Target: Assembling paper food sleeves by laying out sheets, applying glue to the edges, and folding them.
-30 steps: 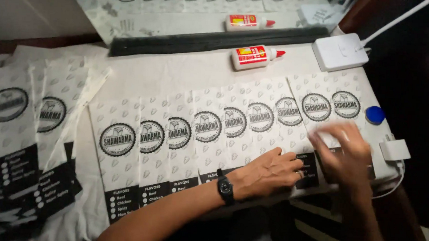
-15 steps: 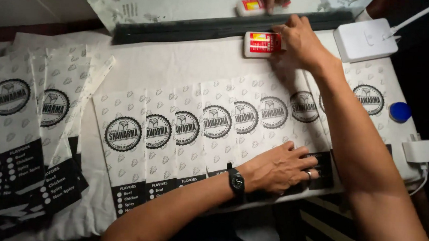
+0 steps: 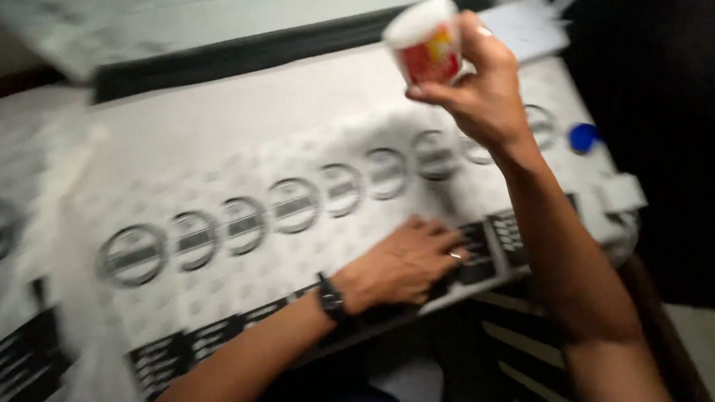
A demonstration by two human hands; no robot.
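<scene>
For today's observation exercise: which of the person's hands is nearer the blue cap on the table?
Right. The right hand, gripping a glue bottle, hovers left of the blue cap; the left hand presses the paper bags farther away.

Worktop (image 3: pixel 216 130) covered in overlapping paper bags

A fanned row of white printed bags (image 3: pixel 293 214) runs from 8 to 2 o'clock; a blue cap (image 3: pixel 584 137) lies at 3 o'clock, a dark strip (image 3: pixel 243 55) at 12.
</scene>
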